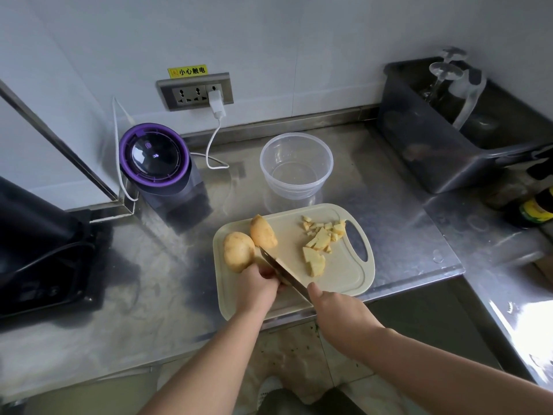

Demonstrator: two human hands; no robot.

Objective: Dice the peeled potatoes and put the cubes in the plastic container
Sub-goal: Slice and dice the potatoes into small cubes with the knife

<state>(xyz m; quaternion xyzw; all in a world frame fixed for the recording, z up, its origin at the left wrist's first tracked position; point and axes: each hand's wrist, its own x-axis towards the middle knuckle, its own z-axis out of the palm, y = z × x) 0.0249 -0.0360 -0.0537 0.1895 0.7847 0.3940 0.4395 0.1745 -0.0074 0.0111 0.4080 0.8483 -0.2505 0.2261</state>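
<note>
A pale cutting board (344, 274) lies on the steel counter. On its left sit a whole potato (238, 250) and a potato half (263, 232). Cut slices (314, 260) and small cubes (324, 230) lie toward the board's handle end. My left hand (258, 287) presses down on a potato piece that it mostly hides. My right hand (338, 313) grips a knife (281, 269), whose blade angles up-left beside the left fingers. The clear round plastic container (296, 166) stands behind the board with nothing in it.
A purple-topped appliance (155, 160) stands at the back left, its white cable running to a wall socket (196, 91). A dark plastic tub (449, 127) sits at the back right, bottles (538, 205) beside it. A black cooker (39, 259) is on the left.
</note>
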